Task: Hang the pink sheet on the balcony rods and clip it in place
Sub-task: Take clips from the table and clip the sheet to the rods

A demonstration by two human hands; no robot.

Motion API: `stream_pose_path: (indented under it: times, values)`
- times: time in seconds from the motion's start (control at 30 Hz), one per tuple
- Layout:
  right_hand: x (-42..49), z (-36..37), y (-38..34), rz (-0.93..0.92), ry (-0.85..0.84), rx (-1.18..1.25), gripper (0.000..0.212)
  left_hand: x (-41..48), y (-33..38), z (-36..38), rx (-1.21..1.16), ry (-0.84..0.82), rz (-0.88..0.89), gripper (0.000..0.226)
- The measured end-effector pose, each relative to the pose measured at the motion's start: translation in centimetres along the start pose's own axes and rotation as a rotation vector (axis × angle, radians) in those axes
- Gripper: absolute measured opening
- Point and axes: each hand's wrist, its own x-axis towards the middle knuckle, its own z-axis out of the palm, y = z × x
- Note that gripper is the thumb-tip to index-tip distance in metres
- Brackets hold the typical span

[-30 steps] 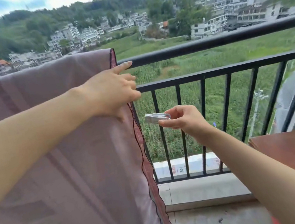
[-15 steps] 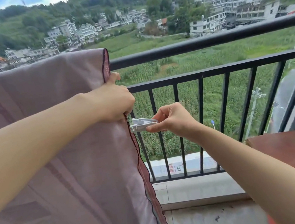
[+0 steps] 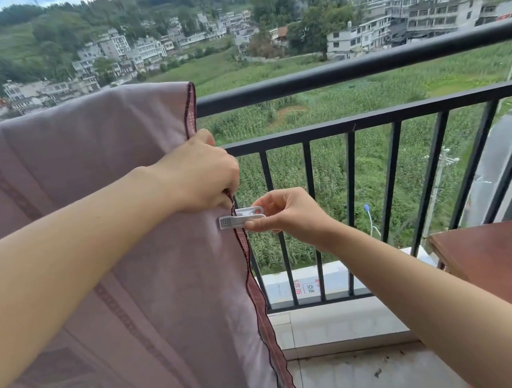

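The right hand (image 3: 288, 215) is pinching a white clothes peg (image 3: 239, 218) lying level, its jaws pointing left onto the pink sheet (image 3: 95, 254)'s hem just below the left hand (image 3: 201, 176), which is gripping that edge under the top rail (image 3: 362, 66).

The single head-worn view looks forward and slightly down from chest-to-head height, facing outward across the black metal balcony railing (image 3: 362, 69), which stands close, within arm's reach. Wide-angle bending curves the railing's top bar. Below the railing, the pale concrete balcony floor (image 3: 363, 379) fills the bottom edge; above it, distant hillside buildings (image 3: 387, 12) and sky appear.
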Motion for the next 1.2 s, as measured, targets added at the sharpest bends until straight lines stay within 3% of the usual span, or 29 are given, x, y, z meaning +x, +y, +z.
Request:
stream_pose_path:
  times: [0.13,0.3,0.43,0.5,0.7,0.83,0.93,1.2]
  values:
    - [-0.5,0.3,0.6,0.003,0.072,-0.034,0.046,0.2,0.7,0.6,-0.114,0.065,-0.042,0.015]
    - [-2.5,-0.9,2.2,0.095,0.173,-0.052,0.036,1.2,3.1,1.6,-0.237,0.267,-0.096,0.026]
    - [-5.7,-3.1,5.7,0.219,0.317,-0.098,0.028,4.3,7.6,3.2,-0.478,0.451,-0.063,0.026]
    - [-8.4,-5.0,8.4,0.304,0.420,-0.169,0.024,6.8,11.3,4.0,-0.589,0.395,-0.016,0.027]
    - [-20.6,-11.5,15.1,0.636,0.690,-0.320,0.020,13.1,25.7,6.0,-0.889,-0.040,0.046,0.031]
    - [-29.9,-15.1,16.8,0.812,0.852,-0.291,0.012,14.9,37.2,4.7,-0.965,-0.236,0.216,0.038]
    - [-36.5,-17.5,18.2,0.922,0.862,-0.377,0.001,15.3,45.1,2.4,-0.992,-0.322,0.338,0.042]
    - [-50.7,-24.0,22.1,1.192,0.888,-0.533,0.012,16.0,60.6,-4.4,-1.000,-0.321,0.471,0.047]
